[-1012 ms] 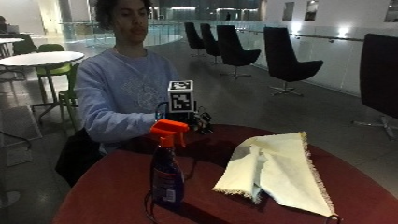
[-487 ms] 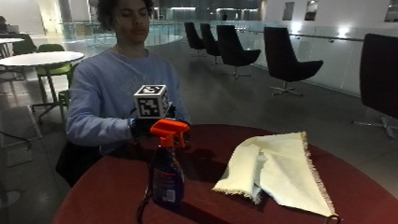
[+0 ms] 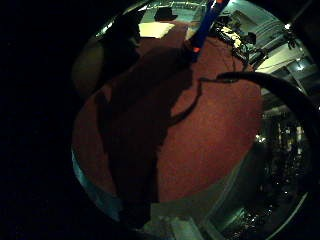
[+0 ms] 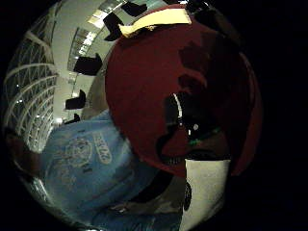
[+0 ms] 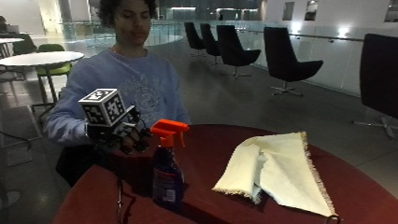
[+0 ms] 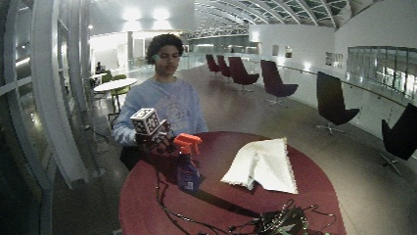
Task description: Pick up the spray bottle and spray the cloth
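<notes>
Hand [image 5: 121, 139] hovers beside spray bottle [image 5: 167, 173]; label unreadable.

- A round, dark red tabletop [image 5: 223, 140] carries everything; its curved edge runs close to the seated person.
- A spray bottle [image 5: 168, 179] stands upright on it toward the person's side, blue-bodied with an orange trigger head (its label cannot be read).
- A pale yellow cloth [image 5: 280, 170] lies loosely folded and rumpled, well apart from the bottle, with a fringed edge along its far side.
- Thin dark cables [image 6: 179, 215] trail across the surface beside the bottle's base.
- In the wide outside view, a dark tangle of wires and small gear [image 6: 280, 223] sits at the tabletop's near edge.
</notes>
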Motion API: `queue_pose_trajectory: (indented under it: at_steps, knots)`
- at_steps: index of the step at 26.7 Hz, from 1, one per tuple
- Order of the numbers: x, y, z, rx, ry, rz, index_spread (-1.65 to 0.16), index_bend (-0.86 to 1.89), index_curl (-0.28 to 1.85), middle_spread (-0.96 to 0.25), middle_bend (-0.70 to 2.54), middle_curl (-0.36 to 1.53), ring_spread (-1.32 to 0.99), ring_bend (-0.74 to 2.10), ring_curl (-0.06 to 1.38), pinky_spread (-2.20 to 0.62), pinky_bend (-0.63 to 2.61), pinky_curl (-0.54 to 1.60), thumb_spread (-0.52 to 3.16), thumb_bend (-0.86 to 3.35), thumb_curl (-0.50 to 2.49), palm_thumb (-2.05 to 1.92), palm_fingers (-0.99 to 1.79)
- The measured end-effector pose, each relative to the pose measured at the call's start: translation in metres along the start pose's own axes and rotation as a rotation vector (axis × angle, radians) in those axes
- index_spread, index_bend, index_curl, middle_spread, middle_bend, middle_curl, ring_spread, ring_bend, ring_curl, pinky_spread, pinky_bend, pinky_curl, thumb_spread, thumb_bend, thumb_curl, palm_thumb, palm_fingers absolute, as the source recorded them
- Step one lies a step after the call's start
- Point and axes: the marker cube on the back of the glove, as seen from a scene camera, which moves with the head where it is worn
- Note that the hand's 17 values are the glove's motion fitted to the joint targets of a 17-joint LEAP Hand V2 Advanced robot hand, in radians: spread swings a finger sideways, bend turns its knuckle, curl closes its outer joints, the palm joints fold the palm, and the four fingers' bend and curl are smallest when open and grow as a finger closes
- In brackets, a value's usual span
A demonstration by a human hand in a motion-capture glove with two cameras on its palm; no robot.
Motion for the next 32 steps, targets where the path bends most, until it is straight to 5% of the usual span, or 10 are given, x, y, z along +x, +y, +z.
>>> queue_pose_trajectory:
  at_steps: [5,18,32]
  knots:
    - [0.005,-0.005,0.001,0.049,-0.109,0.008,-0.38,0.12,0.22,-0.04,0.34,0.35,0.03,0.39,0.29,0.23,0.24,0.31,1.18,0.12,0.36,0.65,0.59]
    - [0.046,-0.018,-0.02,0.331,-1.058,0.163,-0.39,0.09,0.2,-0.02,0.3,0.36,0.03,0.43,0.31,0.22,0.32,0.35,1.16,0.03,0.36,0.65,0.56]
    - [0.078,-0.054,-0.013,0.4,-1.087,0.272,-0.39,0.11,0.19,-0.01,0.31,0.38,0.03,0.43,0.32,0.22,0.33,0.36,1.14,-0.02,0.37,0.67,0.58]
